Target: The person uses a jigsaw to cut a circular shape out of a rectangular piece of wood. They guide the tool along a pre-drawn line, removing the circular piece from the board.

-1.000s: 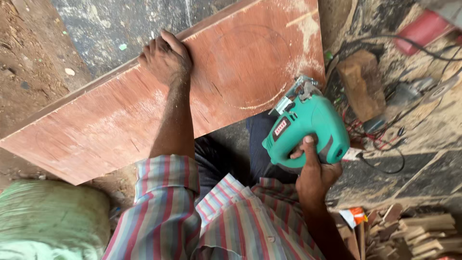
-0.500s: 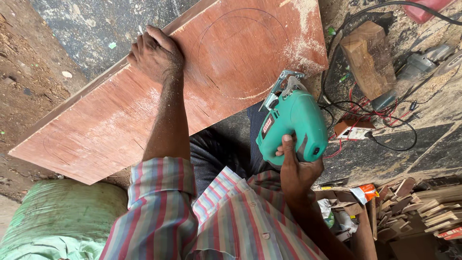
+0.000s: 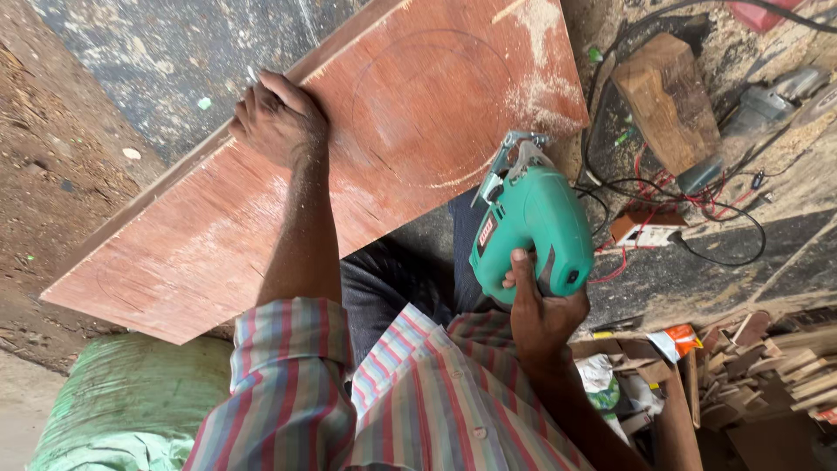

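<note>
Green jigsaw point(image 3: 532, 231) at edge of tilted reddish plywood board point(image 3: 349, 166) w/ sawdust.

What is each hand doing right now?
Left hand: pressing flat on the plywood board, gripping its far edge.
Right hand: closed around the green jigsaw.
</note>
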